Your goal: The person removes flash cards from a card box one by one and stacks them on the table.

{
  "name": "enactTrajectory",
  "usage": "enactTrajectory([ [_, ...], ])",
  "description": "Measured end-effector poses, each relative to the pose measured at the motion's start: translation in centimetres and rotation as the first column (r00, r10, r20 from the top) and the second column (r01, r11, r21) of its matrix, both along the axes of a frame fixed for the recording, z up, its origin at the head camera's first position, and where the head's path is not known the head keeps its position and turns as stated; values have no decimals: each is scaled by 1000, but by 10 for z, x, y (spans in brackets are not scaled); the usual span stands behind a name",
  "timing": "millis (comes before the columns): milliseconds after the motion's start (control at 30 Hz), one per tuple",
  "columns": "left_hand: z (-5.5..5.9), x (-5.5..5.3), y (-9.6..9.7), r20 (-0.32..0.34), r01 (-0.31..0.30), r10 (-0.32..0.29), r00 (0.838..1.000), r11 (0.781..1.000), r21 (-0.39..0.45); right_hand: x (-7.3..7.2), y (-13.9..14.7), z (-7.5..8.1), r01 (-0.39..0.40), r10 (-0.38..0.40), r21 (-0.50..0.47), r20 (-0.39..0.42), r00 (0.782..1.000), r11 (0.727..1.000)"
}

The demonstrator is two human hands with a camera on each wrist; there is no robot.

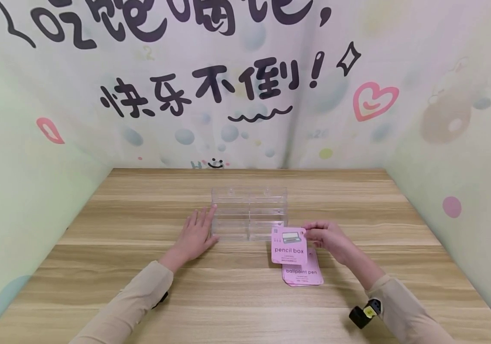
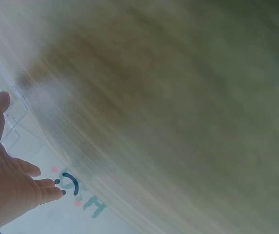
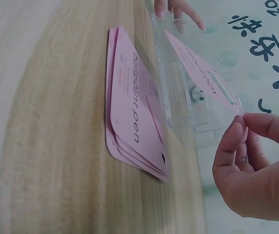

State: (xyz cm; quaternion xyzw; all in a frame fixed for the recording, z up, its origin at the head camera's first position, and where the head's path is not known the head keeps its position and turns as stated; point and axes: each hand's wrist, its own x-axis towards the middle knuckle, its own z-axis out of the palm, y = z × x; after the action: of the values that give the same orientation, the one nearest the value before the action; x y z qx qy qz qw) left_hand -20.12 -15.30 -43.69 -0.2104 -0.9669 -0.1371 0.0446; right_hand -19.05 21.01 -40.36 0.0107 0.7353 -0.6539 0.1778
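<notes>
Between thumb and fingertips, my right hand [image 1: 330,240] pinches one corner of a pink "pencil box" card [image 1: 289,245]. In the right wrist view that card [image 3: 203,75] is tilted and lifted off the table. Under and beside it lies a small stack of pink cards [image 3: 137,109], the top one reading "ballpoint pen". A clear plastic rack [image 1: 248,215] with several compartments stands behind the cards. My left hand [image 1: 193,234] lies at the rack's left side, fingers extended, fingertips at its edge. The left wrist view shows this hand [image 2: 12,180] with its fingers apart.
The wood-grain table [image 1: 228,306] carries the rack near its middle. A printed cloth [image 1: 245,138] with black characters hangs behind the table, with pale walls on both sides. A black wrist device [image 1: 361,316] sits on the right forearm.
</notes>
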Motion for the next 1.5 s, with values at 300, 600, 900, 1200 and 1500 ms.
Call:
enactTrajectory([
  [300,0,0,1,6,1,-1,1000,1000,7,5,13,-9,-40,41,-33,47,998,999],
  [600,-1,-2,1,-10,1,-1,1000,1000,4,6,25,-17,-91,94,-37,100,991,995],
  [900,-2,-3,0,3,0,-1,1000,1000,2,10,31,-18,-102,106,-33,139,985,994],
  [1200,-2,-2,0,-8,2,-2,1000,1000,-2,11,33,-25,-71,71,-7,150,986,997],
  [1500,-3,-2,0,7,0,-1,1000,1000,11,12,32,-27,-73,70,26,114,991,997],
])
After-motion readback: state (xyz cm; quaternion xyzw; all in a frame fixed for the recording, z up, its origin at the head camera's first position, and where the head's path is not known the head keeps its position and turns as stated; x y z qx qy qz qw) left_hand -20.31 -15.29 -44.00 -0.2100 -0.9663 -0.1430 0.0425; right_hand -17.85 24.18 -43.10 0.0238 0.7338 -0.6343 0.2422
